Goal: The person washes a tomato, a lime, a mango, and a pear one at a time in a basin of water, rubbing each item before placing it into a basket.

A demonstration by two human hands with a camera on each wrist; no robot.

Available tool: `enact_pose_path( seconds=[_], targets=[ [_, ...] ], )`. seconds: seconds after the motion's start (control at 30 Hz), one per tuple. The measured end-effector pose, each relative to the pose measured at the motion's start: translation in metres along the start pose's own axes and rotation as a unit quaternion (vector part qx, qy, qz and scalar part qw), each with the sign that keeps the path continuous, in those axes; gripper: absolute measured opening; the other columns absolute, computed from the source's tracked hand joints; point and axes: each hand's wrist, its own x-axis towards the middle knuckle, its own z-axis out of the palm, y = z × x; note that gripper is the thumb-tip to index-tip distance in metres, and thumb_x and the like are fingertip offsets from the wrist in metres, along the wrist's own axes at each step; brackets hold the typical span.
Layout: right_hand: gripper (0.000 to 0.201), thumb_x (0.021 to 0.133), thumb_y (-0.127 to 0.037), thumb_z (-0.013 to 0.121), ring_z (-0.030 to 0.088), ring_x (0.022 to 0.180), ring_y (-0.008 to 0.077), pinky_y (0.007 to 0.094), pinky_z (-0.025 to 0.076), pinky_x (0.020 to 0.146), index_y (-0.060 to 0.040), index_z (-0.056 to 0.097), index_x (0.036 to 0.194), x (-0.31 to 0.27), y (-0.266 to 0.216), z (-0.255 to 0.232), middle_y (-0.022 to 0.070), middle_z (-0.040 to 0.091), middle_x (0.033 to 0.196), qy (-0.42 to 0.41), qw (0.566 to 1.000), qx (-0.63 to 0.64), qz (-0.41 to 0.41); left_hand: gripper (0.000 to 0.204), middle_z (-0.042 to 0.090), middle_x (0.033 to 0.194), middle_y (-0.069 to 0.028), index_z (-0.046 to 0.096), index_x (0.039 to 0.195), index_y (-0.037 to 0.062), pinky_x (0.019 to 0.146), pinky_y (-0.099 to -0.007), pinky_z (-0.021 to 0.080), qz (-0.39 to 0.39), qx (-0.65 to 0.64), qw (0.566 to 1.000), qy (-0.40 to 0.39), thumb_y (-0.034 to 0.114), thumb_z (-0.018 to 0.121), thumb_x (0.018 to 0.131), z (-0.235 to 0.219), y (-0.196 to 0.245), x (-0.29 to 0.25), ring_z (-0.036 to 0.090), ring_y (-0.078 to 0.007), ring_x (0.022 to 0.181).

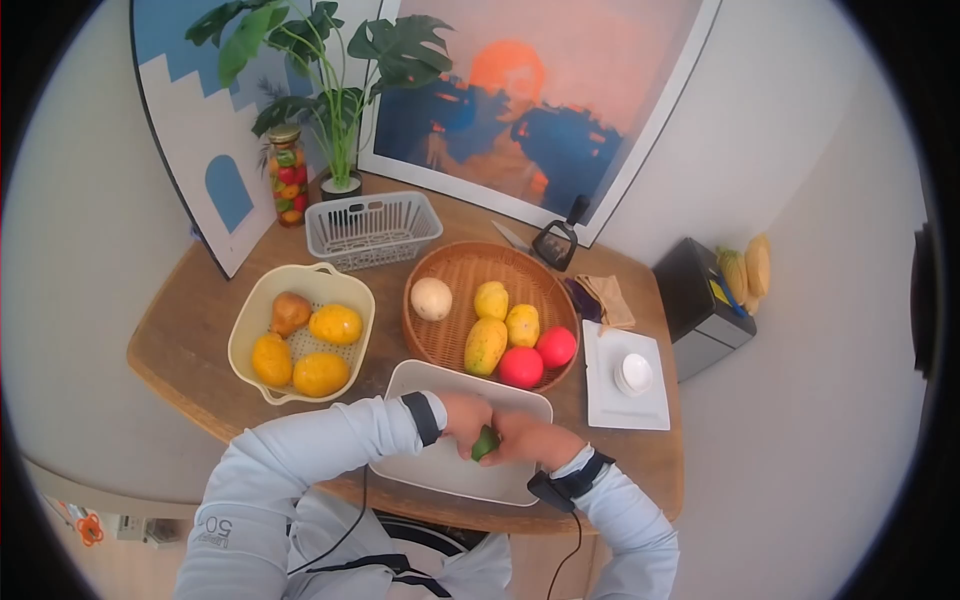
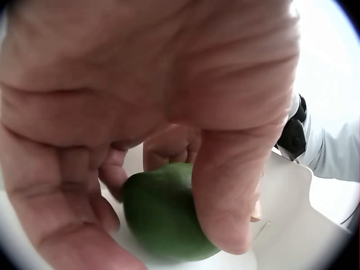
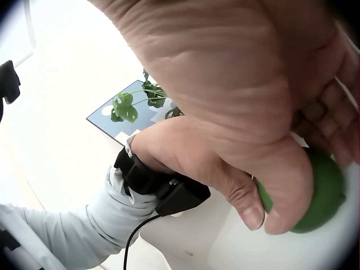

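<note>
Both hands meet over a white rectangular tub (image 1: 425,472) at the table's front edge. Between them is a smooth, rounded dark-green fruit (image 1: 485,443). In the left wrist view the left hand (image 1: 466,418) curls its thumb and fingers round the green fruit (image 2: 160,216). From the other side, the right hand (image 1: 530,440) grips it too, its thumb lying across the green skin in the right wrist view. The green fruit (image 3: 331,194) shows a small nub at its end there. Much of its surface is hidden behind the fingers. The tub's pale inside lies below it.
Left stands a cream basket (image 1: 240,335) with several yellow-orange fruits. Behind the tub, a round wicker basket (image 1: 450,270) holds yellow, red and cream produce. A grey basket (image 1: 375,225), glass jar (image 1: 289,180) and potted plant (image 1: 340,130) stand further back. A white tray (image 1: 610,400) lies right.
</note>
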Motion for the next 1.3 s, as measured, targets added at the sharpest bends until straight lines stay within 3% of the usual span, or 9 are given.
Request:
enact_pose_path(
  seconds=[0.2,0.3,0.5,0.7,0.8,0.93,1.03,1.2,1.3],
  targets=[
    [0.061,0.072,-0.03,0.083,0.064,0.102,0.0362,0.0392,0.05,0.087,0.0003,0.058,0.119,0.008,0.011,0.01,0.0205,0.067,0.108,-0.028,0.999,0.031,-0.023,0.037,0.064,0.072,-0.01,0.069,0.098,0.0036,0.047,-0.0336,0.049,-0.066,-0.043,0.995,-0.065,0.023,0.082,0.069,-0.006,0.005,0.0,0.062,-0.0206,0.056],
    [0.06,0.072,-0.03,0.083,0.064,0.1,0.0368,0.0395,0.05,0.086,0.0006,0.059,0.117,0.008,0.015,0.012,0.0205,0.067,0.107,-0.035,0.999,0.022,-0.027,0.037,0.064,0.07,-0.0091,0.068,0.101,0.0052,0.047,-0.0325,0.049,-0.013,0.032,0.998,-0.045,0.025,0.081,0.071,-0.013,0.02,-0.019,0.062,-0.0205,0.056],
    [0.057,0.073,-0.03,0.08,0.066,0.094,0.0315,0.0372,0.051,0.081,0.0002,0.06,0.117,0.004,0.002,0.005,0.02,0.068,0.099,-0.07,0.995,0.07,-0.025,0.043,0.065,0.078,-0.009,0.065,0.111,0.0074,0.054,-0.0301,0.053,-0.057,-0.056,0.993,-0.089,0.026,0.079,0.075,-0.006,0.008,-0.002,0.064,-0.0184,0.062],
    [0.053,0.079,-0.031,0.077,0.064,0.086,0.0211,0.0317,0.051,0.076,-0.0005,0.059,0.119,-0.026,-0.031,-0.031,0.0124,0.066,0.094,-0.054,0.996,0.065,-0.007,0.044,0.065,0.089,-0.0075,0.061,0.112,0.0004,0.06,-0.0271,0.055,0.008,-0.239,0.966,-0.098,0.025,0.077,0.079,-0.032,0.015,-0.035,0.067,-0.0162,0.068],
    [0.049,0.084,-0.035,0.074,0.062,0.076,0.0177,0.03,0.05,0.066,0.0021,0.058,0.112,-0.039,-0.033,-0.062,0.0104,0.063,0.086,0.069,0.984,0.164,-0.024,0.043,0.064,0.087,-0.0071,0.057,0.104,-0.0022,0.062,-0.026,0.054,0.032,-0.295,0.955,0.004,0.037,0.068,0.091,-0.066,0.018,-0.045,0.067,-0.0149,0.071],
    [0.053,0.092,-0.044,0.066,0.059,0.064,0.0161,0.0295,0.047,0.054,0.0059,0.057,0.104,-0.027,-0.039,-0.088,0.0109,0.061,0.076,0.289,0.9,0.323,-0.039,0.043,0.06,0.08,-0.0038,0.057,0.1,0.0019,0.054,-0.0227,0.047,0.076,-0.437,0.86,0.251,0.045,0.056,0.099,-0.099,0.024,-0.038,0.06,-0.0105,0.063],
    [0.054,0.093,-0.047,0.062,0.057,0.058,0.015,0.0296,0.044,0.05,0.0059,0.057,0.103,-0.002,-0.039,-0.112,0.0097,0.059,0.071,0.38,0.887,0.261,0.002,0.044,0.056,0.076,-0.0016,0.057,0.098,0.0044,0.049,-0.0209,0.038,0.09,-0.493,0.779,0.377,0.048,0.054,0.099,-0.112,0.027,-0.017,0.05,-0.007,0.057],
    [0.067,0.092,-0.062,0.053,0.052,0.05,0.0155,0.029,0.037,0.045,0.0035,0.063,0.085,0.04,-0.035,-0.121,0.0082,0.057,0.065,0.399,0.834,0.378,0.052,0.042,0.05,0.068,0.0033,0.059,0.083,0.0105,0.043,-0.0203,0.03,0.064,-0.574,0.665,0.474,0.051,0.059,0.095,-0.116,0.016,0.016,0.045,-0.0047,0.053],
    [0.071,0.093,-0.063,0.05,0.059,0.057,0.0212,0.0336,0.045,0.054,0.0057,0.068,0.09,0.084,-0.001,-0.098,0.0146,0.062,0.069,0.455,0.817,0.351,0.051,0.054,0.058,0.069,-0.0045,0.059,0.077,0.0033,0.048,-0.0254,0.042,0.024,-0.566,0.637,0.523,0.056,0.064,0.09,-0.1,-0.011,0.042,0.055,-0.0116,0.057]
  ],
)
